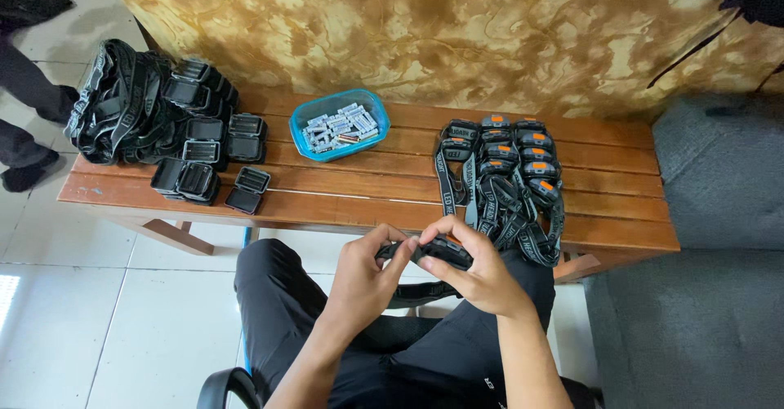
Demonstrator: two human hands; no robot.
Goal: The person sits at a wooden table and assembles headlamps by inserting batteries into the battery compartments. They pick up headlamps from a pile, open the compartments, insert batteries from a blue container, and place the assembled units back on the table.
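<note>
Both hands hold one black headlamp (433, 250) above my lap, in front of the wooden bench (621, 213). My left hand (363, 274) pinches its left end with thumb and fingers. My right hand (474, 266) wraps over its right side, thumb underneath. The headlamp's black strap (416, 293) hangs down between my hands. On the bench right of centre lies a row of headlamps with orange buttons (510, 172), straps trailing toward me. A blue tray of small batteries (339, 123) sits at the bench middle.
A heap of black headlamps and straps (155, 123) fills the bench's left end, with loose black housings (249, 190) near the front edge. A grey seat (719, 213) stands to the right. Another person's dark legs (24, 91) stand at far left on the tiled floor.
</note>
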